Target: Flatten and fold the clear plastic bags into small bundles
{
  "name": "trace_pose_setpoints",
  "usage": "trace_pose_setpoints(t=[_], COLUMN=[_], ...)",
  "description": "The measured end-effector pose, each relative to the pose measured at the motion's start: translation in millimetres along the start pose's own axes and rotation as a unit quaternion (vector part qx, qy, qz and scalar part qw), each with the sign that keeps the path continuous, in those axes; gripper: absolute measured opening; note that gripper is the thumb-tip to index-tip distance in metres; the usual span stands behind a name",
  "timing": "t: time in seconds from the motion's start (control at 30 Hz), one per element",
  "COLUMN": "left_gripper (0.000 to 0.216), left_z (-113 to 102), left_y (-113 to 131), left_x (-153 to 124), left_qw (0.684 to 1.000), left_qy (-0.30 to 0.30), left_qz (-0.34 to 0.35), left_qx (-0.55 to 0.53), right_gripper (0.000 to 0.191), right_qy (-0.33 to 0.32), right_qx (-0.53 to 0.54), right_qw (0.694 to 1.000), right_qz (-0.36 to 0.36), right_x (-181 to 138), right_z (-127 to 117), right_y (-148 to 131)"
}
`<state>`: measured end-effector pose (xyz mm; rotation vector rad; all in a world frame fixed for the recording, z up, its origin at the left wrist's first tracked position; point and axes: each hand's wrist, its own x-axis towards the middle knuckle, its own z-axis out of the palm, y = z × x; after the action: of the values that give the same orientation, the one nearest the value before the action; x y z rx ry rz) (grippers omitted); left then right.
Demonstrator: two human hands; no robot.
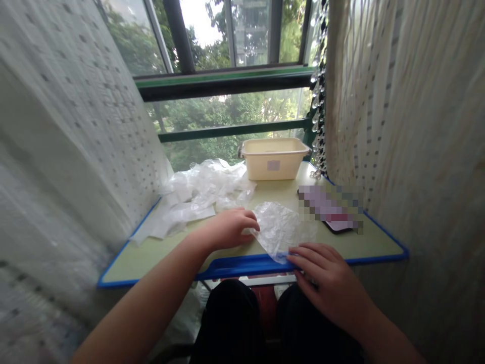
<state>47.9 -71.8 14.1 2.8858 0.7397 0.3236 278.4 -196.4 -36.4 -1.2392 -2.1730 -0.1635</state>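
Observation:
A crumpled, see-through plastic bag (282, 227) lies spread near the front edge of the small table. My left hand (235, 226) rests at its left side, fingers curled, with the fingertips on the bag's edge. At the bag's lower right corner is my right hand (322, 265), its fingers stretched over the table's blue front rim and the thumb apart below them. The fingertips of that hand touch or nearly touch the bag. Behind my left hand, a heap of clear plastic bags (212, 182) covers the back left of the table.
A cream plastic bin (271, 164) stands at the back by the window. To the right lies a phone (329, 210), partly blurred out. The pale table (140, 263) has a blue rim, with my knees beneath it. Curtains (409, 126) hang on both sides.

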Motion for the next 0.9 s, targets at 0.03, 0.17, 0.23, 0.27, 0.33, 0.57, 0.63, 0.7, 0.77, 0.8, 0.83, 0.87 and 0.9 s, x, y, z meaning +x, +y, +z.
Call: trace_pose_setpoints(t=[0.03, 0.17, 0.23, 0.27, 0.33, 0.57, 0.63, 0.7, 0.77, 0.8, 0.83, 0.87, 0.9], left_gripper=[0.018, 0.016, 0.017, 0.018, 0.021, 0.02, 0.021, 0.021, 0.023, 0.023, 0.024, 0.025, 0.025], left_z=[1, 6, 6, 6, 4, 3, 7, 10, 13, 14, 14, 15, 15], left_y=[2, 9, 11, 11, 13, 17, 16, 12, 5, 1, -3, -7, -11], left_x=[0, 1, 2, 2, 4, 8, 10, 12, 13, 14, 14, 15, 15], left_qw=[1.0, 0.999, 0.999, 0.998, 0.996, 0.97, 0.956, 0.945, 0.938, 0.936, 0.934, 0.932, 0.93], left_qy=[0.004, 0.031, 0.039, 0.04, 0.04, 0.04, 0.032, 0.038, 0.053, 0.061, 0.07, 0.079, 0.088], left_qz=[0.006, 0.012, 0.015, 0.018, 0.021, -0.085, -0.118, -0.144, -0.165, -0.174, -0.183, -0.192, -0.201], left_qx=[-0.001, -0.007, -0.03, -0.047, -0.082, -0.225, -0.267, -0.291, -0.298, -0.299, -0.299, -0.296, -0.294], right_gripper=[0.025, 0.017, 0.016, 0.015, 0.013, 0.013, 0.015, 0.018, 0.019, 0.019, 0.02, 0.02, 0.021], right_qy=[0.006, 0.029, 0.048, 0.057, 0.068, 0.077, 0.045, -0.002, -0.045, -0.063, -0.076, -0.088, -0.098], right_qx=[0.001, 0.022, 0.034, 0.039, 0.047, 0.053, 0.039, 0.011, -0.024, -0.039, -0.053, -0.066, -0.076], right_qw=[1.0, 0.999, 0.998, 0.998, 0.996, 0.986, 0.982, 0.98, 0.979, 0.979, 0.977, 0.976, 0.974], right_qz=[-0.001, -0.015, -0.014, -0.007, 0.018, 0.136, 0.177, 0.201, 0.196, 0.192, 0.19, 0.19, 0.189], right_x=[-1, -5, -6, -6, -5, 9, 18, 30, 44, 50, 56, 62, 67], right_z=[0, 1, 0, -1, -3, -11, -12, -12, -12, -11, -10, -9, -8], right_y=[3, 11, 13, 15, 16, 18, 20, 22, 26, 28, 30, 32, 34])
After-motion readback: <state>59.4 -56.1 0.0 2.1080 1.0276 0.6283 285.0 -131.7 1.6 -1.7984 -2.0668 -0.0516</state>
